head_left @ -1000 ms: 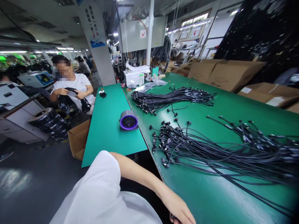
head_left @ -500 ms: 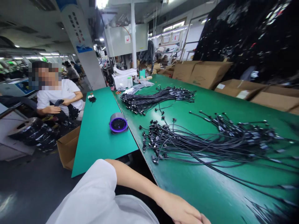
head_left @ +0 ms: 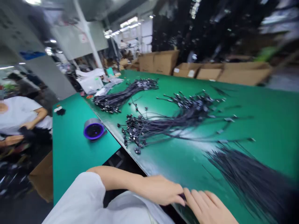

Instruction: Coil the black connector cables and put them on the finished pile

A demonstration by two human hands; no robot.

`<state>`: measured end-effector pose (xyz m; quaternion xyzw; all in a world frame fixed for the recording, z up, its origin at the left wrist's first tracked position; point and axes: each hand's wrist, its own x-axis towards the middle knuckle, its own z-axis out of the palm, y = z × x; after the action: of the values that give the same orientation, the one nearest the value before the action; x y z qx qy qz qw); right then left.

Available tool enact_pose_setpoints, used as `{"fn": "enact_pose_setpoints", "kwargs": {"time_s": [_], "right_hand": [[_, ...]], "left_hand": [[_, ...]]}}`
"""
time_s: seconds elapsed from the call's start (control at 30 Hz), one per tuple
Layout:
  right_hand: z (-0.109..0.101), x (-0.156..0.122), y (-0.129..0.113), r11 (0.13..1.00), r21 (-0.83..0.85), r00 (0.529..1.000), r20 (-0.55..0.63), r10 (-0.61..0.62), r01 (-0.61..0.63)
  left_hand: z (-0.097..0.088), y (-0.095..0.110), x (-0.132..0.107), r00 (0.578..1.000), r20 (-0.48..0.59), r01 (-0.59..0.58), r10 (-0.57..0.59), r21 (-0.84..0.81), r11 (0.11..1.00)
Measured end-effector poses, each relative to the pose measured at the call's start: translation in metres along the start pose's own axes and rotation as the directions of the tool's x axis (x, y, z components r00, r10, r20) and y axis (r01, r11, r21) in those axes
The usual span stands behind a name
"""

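My left hand (head_left: pixel 158 189) reaches out from a white sleeve to the near edge of the green bench top (head_left: pixel 268 124). Its fingertips pinch a small black piece (head_left: pixel 182 196), probably a cable end, though blur hides its shape. My right hand (head_left: pixel 205 207) lies beside it, fingertips against or just by that piece. Whether it grips the piece is unclear. A dense, blurred sheaf of thin black wires (head_left: pixel 247 177) lies to the right of my right hand. Further back lie a tangled bundle of connector cables (head_left: pixel 168 121) and a tighter bundle (head_left: pixel 126 96).
A lower green mat table (head_left: pixel 77 161) to the left holds a round grey device with a purple ring (head_left: pixel 93 130). A co-worker (head_left: pixel 21 115) sits beyond it, handling something black. Cardboard boxes (head_left: pixel 163 62) line the bench's far side.
The view has swung and tilted. My right hand has come into view beside my left, and both now meet at the piece. A blurred wire sheaf now shows at lower right.
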<state>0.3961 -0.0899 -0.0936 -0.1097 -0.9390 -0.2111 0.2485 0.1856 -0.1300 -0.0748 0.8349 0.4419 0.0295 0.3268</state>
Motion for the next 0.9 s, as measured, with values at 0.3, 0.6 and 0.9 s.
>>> {"fn": "enact_pose_setpoints", "kwargs": {"time_s": [0.3,0.6,0.9], "right_hand": [[0.004,0.001,-0.032,0.956,0.154,0.937,0.286,0.199,-0.249],[-0.024,-0.052,0.034,0.545,0.151,0.565,0.194,0.802,-0.825],[-0.009,-0.132,0.077,0.13,-0.186,0.105,0.138,0.985,-0.974]], "left_hand": [[0.013,-0.014,0.001,0.992,0.092,0.112,-0.083,-0.384,0.916],[0.007,-0.019,0.009,0.954,-0.005,0.15,-0.299,-0.858,0.491],[0.005,-0.004,0.03,0.916,0.039,0.083,-0.399,-0.992,0.093]]}}
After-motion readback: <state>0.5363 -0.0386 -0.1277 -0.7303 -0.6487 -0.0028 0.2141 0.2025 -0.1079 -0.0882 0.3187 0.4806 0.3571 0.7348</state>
